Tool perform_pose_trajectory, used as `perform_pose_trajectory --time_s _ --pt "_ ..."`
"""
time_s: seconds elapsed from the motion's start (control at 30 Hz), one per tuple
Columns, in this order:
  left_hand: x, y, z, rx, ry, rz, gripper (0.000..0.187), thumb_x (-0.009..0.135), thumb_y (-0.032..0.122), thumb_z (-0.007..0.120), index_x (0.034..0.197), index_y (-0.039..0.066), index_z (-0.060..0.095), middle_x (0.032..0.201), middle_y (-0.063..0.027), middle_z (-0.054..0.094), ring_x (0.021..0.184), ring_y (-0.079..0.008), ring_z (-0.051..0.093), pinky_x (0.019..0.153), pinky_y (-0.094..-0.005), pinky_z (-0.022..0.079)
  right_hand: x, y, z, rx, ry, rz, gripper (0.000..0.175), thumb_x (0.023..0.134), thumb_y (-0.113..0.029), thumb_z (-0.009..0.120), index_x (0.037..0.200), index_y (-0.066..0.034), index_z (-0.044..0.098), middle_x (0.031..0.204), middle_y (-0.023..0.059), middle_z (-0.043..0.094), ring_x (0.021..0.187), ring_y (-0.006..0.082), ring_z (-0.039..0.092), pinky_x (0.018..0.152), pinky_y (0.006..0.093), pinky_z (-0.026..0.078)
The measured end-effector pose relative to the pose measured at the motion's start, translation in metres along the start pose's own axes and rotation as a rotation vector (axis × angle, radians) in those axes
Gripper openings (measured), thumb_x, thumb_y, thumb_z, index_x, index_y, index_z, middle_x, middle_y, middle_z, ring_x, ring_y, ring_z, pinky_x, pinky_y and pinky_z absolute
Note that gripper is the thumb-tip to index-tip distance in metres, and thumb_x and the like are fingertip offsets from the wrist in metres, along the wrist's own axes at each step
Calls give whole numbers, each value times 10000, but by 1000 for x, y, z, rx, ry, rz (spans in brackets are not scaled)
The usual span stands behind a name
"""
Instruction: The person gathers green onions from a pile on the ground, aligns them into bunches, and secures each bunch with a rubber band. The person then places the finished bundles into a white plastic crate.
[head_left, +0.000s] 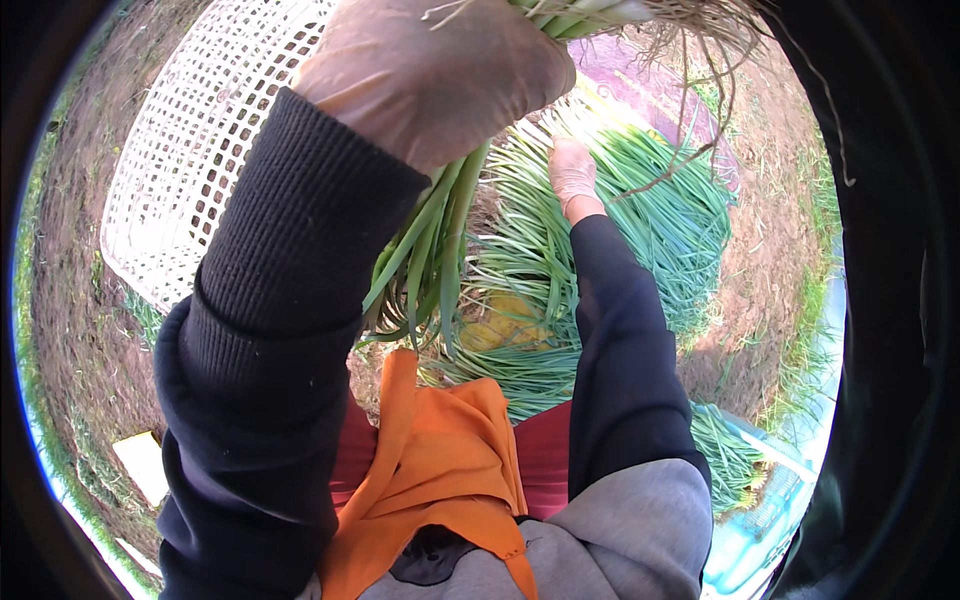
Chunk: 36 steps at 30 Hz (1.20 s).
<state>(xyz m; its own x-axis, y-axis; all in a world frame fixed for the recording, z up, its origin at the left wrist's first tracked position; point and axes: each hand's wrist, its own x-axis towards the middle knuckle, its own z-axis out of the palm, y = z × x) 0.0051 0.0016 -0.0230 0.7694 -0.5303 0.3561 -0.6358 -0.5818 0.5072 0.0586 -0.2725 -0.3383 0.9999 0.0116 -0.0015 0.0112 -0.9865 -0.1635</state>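
Note:
Close to the camera at the top, my left hand (442, 82), in a thin translucent glove, is closed around a bunch of green onions (581, 16). Their stringy roots (720, 45) hang to the right, while the long leaves (431, 247) droop below the wrist. Further down, my right hand (572, 172), also gloved, rests at the white stems of a broad heap of green onions (645, 195) on the ground. Its fingertips are partly hidden among the stems, so whether they grip any is unclear.
A white perforated plastic basket (217, 142) stands at the left. Beneath the heap lie a purplish printed sack (637, 75) and something yellow (502, 322). At lower right, a light blue crate (757, 540) is beside more green onions (724, 457). Bare soil (757, 300) and grass surround them.

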Motion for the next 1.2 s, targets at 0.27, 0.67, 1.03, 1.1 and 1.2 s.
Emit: perform_pose_trajectory --time_s 0.27,0.67,1.03,1.1,1.2 --pt "1 -1 -2 -18 -27 -42 252 865 195 535 1051 41 607 923 -107 632 867 -231 583 785 -352 455 8 -6 15 31 29 -109 119 787 -106 633 904 -98 649 914 154 668 910 347 642 766 453 507" --pt "8 6 -14 -185 -177 -315 268 868 207 551 1054 24 614 899 -115 653 820 -220 603 751 -350 469 8 -7 21 -37 -164 50 197 880 -241 562 974 -129 694 970 123 685 938 339 641 828 442 490" --pt "0 -5 -9 -971 81 -442 388 746 234 706 1048 -3 652 831 -68 657 706 -152 639 658 -280 538 -34 4 -182 1117 -62 159 306 985 -299 532 974 -31 680 682 -41 558 571 44 452 548 189 371" --pt "0 -1 -7 -1115 -18 -432 321 768 206 686 1007 -7 667 837 -74 662 717 -152 647 675 -287 551 -62 -20 -233 1134 -47 137 305 979 -293 542 969 -25 687 705 -12 619 584 61 540 562 190 413" --pt "-2 18 3 -1287 -58 -306 241 782 173 676 934 -13 686 843 -82 667 696 -158 646 673 -288 553 -106 -62 -284 1159 -44 136 302 975 -287 547 947 -18 681 774 37 679 634 92 625 573 207 459"
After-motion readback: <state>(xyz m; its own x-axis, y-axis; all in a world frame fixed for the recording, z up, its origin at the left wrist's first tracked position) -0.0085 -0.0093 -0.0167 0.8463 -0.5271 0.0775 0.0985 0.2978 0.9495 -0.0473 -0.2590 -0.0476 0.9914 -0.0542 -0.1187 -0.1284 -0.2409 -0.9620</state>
